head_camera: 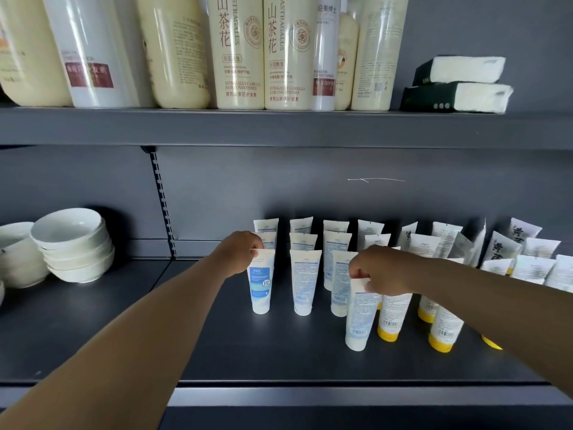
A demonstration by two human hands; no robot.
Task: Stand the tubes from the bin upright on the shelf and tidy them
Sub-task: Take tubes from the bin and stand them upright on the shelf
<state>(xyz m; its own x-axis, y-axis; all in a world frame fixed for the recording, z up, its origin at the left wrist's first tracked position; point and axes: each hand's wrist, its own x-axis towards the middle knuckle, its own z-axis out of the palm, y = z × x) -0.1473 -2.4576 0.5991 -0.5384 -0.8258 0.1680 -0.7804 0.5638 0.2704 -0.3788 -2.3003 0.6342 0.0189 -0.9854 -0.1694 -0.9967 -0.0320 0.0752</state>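
I see my left hand (237, 254) with its fingers pinching the crimped top of the white plastic tube with the blue label (260, 282), which stands upright on the dark grey metal shelf (124, 330). To the right of that blue-label tube, my right hand (379, 270) has its fingers clamped on the top edge of a white tube with small print (359, 318), standing cap-down nearer the shelf's front edge. Just right of it stand yellow-capped white tubes (392, 315). A stack of white ceramic bowls (74, 243) sits well left of the blue-label tube.
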